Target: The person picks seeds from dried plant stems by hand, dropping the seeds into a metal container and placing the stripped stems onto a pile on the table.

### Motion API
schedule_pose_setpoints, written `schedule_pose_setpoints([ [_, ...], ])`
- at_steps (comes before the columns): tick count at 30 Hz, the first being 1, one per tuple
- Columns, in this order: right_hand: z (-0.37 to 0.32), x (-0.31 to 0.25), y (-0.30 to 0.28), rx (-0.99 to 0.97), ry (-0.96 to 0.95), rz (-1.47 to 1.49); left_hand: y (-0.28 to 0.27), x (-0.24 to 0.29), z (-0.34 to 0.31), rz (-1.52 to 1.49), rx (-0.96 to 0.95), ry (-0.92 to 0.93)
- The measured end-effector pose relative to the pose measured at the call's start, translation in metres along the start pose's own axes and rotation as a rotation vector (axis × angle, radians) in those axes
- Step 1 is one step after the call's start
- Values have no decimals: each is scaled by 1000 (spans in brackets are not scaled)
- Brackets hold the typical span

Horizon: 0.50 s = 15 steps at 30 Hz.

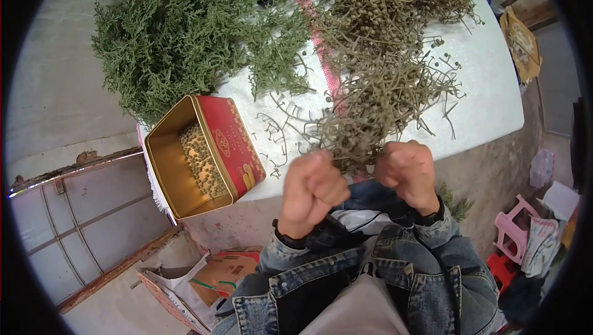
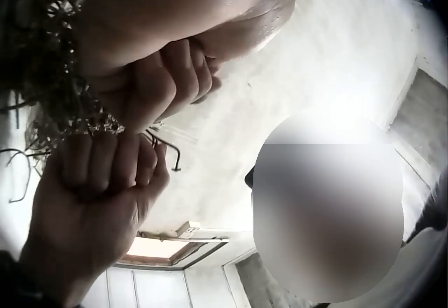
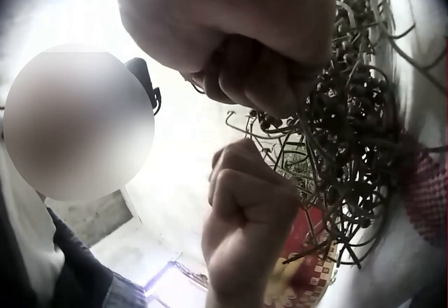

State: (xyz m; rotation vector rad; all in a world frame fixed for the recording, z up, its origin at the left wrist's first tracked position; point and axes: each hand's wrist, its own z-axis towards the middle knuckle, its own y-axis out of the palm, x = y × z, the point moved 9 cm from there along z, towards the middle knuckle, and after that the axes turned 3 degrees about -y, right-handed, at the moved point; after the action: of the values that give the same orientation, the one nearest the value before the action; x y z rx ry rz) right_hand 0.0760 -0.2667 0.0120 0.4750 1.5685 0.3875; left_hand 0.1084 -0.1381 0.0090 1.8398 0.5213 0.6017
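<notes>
Both hands are curled into fists above the table's near edge, close together. The left hand (image 1: 314, 190) grips thin dried stems (image 2: 166, 148), one of which sticks out by its fingers in the left wrist view. The right hand (image 1: 407, 171) is curled at the same stems, its fingertips tucked into the palm. Just beyond both hands lies a brown heap of dried stalks with round seed heads (image 1: 383, 97). At left a red and gold tin (image 1: 238, 143) lies tipped with its mouth open, small round seed heads (image 1: 204, 165) inside. What the palms enclose is mostly hidden.
A pile of green leafy sprigs (image 1: 173, 45) covers the table's far left. Loose stems (image 1: 278, 128) are scattered on the white cloth (image 1: 488, 88) beside the tin. Below left stands a cardboard box (image 1: 225, 276); a pink stool (image 1: 513, 227) is at right.
</notes>
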Motion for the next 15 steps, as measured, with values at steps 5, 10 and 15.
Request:
schedule_pose_setpoints([
  [5,5,-27,23,-31,-80,-517,9,-26,-1,449,98,-172],
  [10,0,-44,38,-123,-246,-893,8,-15,6,883,357,-146],
  [15,-3,-49,38,-125,-254,-907,-4,-20,11,758,391,-200],
])
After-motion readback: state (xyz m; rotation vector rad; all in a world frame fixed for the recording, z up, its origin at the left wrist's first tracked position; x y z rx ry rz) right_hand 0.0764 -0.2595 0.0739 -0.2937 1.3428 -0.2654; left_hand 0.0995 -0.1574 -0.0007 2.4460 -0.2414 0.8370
